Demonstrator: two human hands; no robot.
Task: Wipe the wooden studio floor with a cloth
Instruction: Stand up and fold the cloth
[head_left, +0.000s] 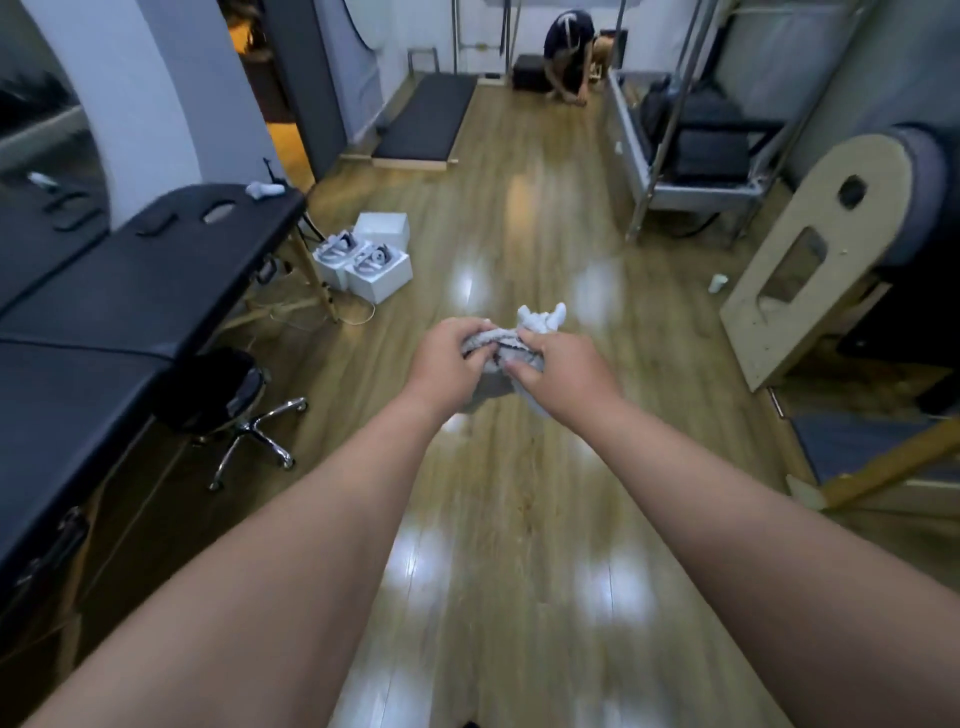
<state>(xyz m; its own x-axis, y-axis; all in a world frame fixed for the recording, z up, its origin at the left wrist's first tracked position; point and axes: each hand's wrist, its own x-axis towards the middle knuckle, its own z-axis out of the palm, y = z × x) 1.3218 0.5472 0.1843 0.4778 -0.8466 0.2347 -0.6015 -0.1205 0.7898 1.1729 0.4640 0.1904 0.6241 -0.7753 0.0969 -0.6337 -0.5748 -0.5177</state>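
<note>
Taking the cloth (519, 343) as landmark: well to its left stand a black padded table (130, 291) and a wheeled stool (218, 395), w/ white boxes (371, 260) on the floor up-left of it. At the cloth itself, the left hand (447, 358) has fingers curled round the bunched left end and the right hand (561, 371) grips the right end, thumb pressed on top; both clamp it, held out in front, above the wood floor (519, 493) and not touching it. Judged step: prep, i.e. bunching or wringing the cloth before wiping; no stroke looks begun. Next move prob. calls for crouching, bringing the cloth down flat on the boards, then pushing along the planks. Right of the cloth sits a wooden arched frame (821, 260); far beyond it a person (569, 52) crouches. Hard to tell: whether the cloth is wet, how big it is unfolded, most fingertips (buried in folds). Glare patches on the floor mask any dirt.
</note>
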